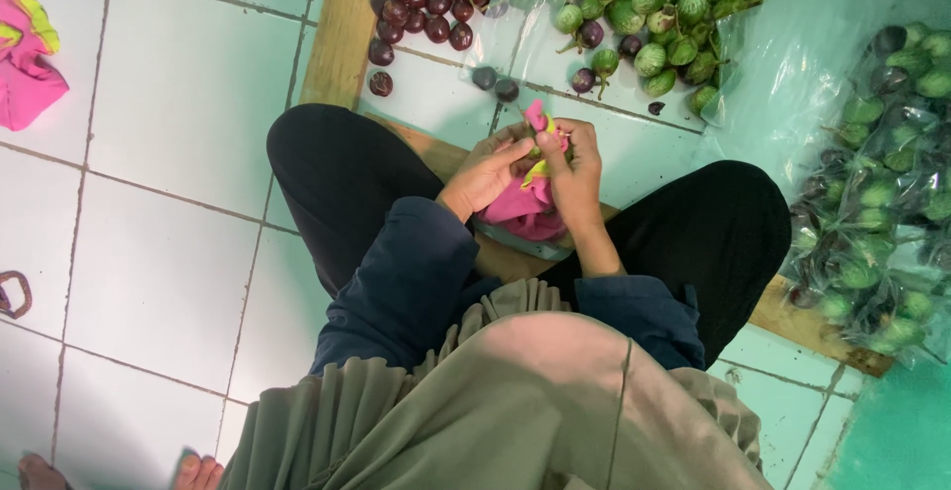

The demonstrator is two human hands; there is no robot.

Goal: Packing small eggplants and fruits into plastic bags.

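Observation:
I sit cross-legged on a tiled floor. Both hands meet above my lap on a small bundle of pink and yellow-green material (525,203). My left hand (485,168) pinches it from the left side. My right hand (572,168) grips it from the right, fingers curled over its top, where a pink tip sticks up. What the bundle is exactly I cannot tell. Loose purple round eggplants (426,0) lie ahead on the floor, and green round eggplants (654,0) lie on clear plastic beyond my hands.
Clear bags packed with green and purple eggplants (877,193) are piled at the right. A wooden plank (342,29) runs under my legs. A pink and yellow cloth (25,49) lies at the far left. Another person's toes (198,470) show at the bottom left.

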